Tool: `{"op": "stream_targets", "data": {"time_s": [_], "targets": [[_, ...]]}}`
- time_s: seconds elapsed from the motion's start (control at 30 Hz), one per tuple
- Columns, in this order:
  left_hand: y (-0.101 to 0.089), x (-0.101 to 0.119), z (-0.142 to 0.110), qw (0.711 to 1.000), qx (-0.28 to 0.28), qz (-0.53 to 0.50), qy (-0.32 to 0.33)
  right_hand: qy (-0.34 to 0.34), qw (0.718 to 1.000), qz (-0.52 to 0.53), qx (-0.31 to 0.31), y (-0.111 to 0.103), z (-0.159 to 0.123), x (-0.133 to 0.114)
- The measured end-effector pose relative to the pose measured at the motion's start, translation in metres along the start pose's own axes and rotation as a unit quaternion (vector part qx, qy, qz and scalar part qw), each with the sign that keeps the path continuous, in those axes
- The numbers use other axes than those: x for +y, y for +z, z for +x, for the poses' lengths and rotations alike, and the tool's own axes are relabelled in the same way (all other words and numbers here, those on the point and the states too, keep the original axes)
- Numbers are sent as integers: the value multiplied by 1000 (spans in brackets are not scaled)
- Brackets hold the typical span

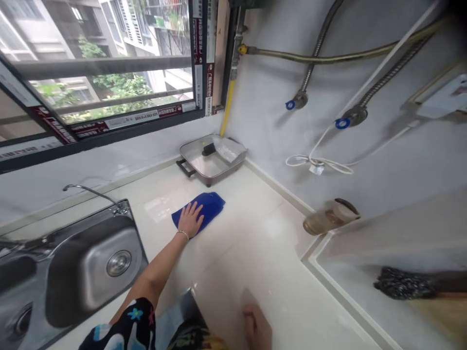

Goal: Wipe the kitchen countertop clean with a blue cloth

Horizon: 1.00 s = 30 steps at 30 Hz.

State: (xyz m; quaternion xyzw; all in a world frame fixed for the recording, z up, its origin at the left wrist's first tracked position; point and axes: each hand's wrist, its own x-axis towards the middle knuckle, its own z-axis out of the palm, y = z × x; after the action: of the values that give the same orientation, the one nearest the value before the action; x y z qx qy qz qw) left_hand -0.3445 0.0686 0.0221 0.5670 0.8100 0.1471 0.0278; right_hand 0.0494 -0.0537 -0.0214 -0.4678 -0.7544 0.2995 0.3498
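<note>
My left hand (190, 218) lies flat on a blue cloth (211, 206), its fingers spread and pressing it against the white countertop (241, 233). The cloth is spread out, longer than the hand, and reaches past the fingertips toward the back. At the bottom of the view, my right hand (257, 326) is curled into a loose fist low over the counter, with no object visible in it. Whether it touches the surface I cannot tell. Behind the cloth, in the corner, stands a rectangular electric pan (204, 165) with a glass lid and black handle.
A steel double sink (91, 287) with a thin faucet (91, 191) is on the left. A brownish jar (324, 221) stands by the right wall. Hoses, valves (343, 122) and a bundled white cord (321, 164) hang there. A black plastic bag (404, 283) lies at far right.
</note>
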Motion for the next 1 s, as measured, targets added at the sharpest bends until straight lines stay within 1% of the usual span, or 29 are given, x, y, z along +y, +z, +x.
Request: {"op": "stream_targets", "data": {"time_s": [0.1,0.2,0.3,0.4,0.43,0.5,0.57,0.6,0.67,0.77,0.87,0.93,1.0], "targets": [[-13,-8,-41,998,3,32,-54,-6,1000,6,-8,-2,-3,4],[-18,-1,-89,995,7,63,-74,-26,999,18,-7,-1,-3,3],[-17,21,-140,994,13,86,-68,-47,999,12,7,1,-3,3],[-8,52,-182,995,10,88,-43,-62,998,10,17,4,-4,8],[-4,63,-191,996,6,83,-32,-65,998,9,20,5,-5,10],[3,81,-201,998,-9,65,0,-71,997,6,24,6,-6,14],[6,91,-203,999,-20,42,28,-73,997,2,24,5,-9,18],[6,92,-203,999,-25,29,39,-71,997,-1,21,4,-10,20],[3,87,-200,998,-34,4,57,-50,999,-10,8,0,-12,22],[-9,66,-195,995,-48,-26,79,12,999,-42,-18,-7,-14,23],[-21,30,-186,995,-48,-42,71,62,995,-74,-30,-12,-13,19],[-29,2,-174,997,-38,-41,44,82,993,-87,-23,-13,-11,10],[-35,-27,-158,999,-18,-29,5,95,991,-91,3,-11,-10,-4]]}}
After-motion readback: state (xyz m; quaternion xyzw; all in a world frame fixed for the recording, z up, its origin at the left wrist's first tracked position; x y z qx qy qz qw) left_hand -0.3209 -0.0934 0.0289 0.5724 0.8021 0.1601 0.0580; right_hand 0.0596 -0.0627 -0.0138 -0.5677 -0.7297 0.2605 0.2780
